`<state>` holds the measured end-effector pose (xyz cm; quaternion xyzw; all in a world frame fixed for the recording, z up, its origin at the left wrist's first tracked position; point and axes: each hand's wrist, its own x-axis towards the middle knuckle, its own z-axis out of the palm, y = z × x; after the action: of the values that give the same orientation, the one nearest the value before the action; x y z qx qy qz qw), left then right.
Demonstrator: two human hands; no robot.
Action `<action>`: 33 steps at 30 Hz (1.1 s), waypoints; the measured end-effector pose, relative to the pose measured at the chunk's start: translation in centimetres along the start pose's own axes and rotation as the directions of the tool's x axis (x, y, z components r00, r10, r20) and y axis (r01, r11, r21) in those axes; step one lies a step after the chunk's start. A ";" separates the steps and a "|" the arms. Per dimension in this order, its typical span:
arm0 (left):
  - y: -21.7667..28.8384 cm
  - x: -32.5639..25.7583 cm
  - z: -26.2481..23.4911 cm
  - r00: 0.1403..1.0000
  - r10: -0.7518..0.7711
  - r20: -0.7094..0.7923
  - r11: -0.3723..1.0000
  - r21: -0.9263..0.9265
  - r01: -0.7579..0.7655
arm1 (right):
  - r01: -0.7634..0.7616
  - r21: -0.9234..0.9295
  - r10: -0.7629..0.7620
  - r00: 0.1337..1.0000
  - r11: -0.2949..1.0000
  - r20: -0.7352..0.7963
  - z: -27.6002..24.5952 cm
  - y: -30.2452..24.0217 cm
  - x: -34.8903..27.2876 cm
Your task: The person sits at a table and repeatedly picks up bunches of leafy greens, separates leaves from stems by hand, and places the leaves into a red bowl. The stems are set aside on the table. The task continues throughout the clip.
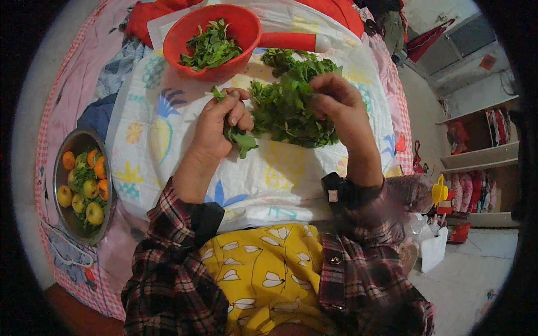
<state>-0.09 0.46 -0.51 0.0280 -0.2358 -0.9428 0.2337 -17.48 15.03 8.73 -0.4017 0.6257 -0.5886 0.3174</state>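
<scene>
My left hand (220,120) is closed around a small bunch of leafy green sprigs (242,142), with leaves showing above and below the fist. A heap of loose leafy greens (288,115) lies right of it on the white patterned cloth (246,187). Over the heap's right side hangs my right hand (339,101), its fingers curled together at the leaves; what is between the fingertips is hidden. Beyond my left hand, a red plastic bowl with a handle (255,39) holds more picked greens (212,47).
To the left stands a metal basin (63,210) with oranges, yellow-green apples and greens. A clear plastic bottle with a yellow cap (412,190) lies by my right forearm. Clothes and red fabric (159,19) lie along the far edge. Shelves (482,154) stand at the right.
</scene>
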 end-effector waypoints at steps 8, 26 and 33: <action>-0.3 -0.3 0.2 0.968 0.000 -0.250 0.974 0.219 0.057 | -0.036 -0.049 0.037 0.999 0.998 0.020 -0.1 0.2 0.0; -0.3 -0.3 0.2 0.983 -0.041 -0.180 0.985 0.155 0.070 | -0.027 -0.070 0.028 1.000 0.997 0.011 0.6 -0.9 0.1; -0.1 -0.4 0.3 0.990 -0.076 -0.118 0.985 0.144 0.093 | -0.126 -0.082 0.111 0.980 0.989 -0.164 -0.5 -0.9 0.6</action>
<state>0.21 0.89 -0.29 0.1080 -0.2906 -0.9286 0.2037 -18.08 14.72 9.73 -0.3296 0.6982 -0.5695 0.2819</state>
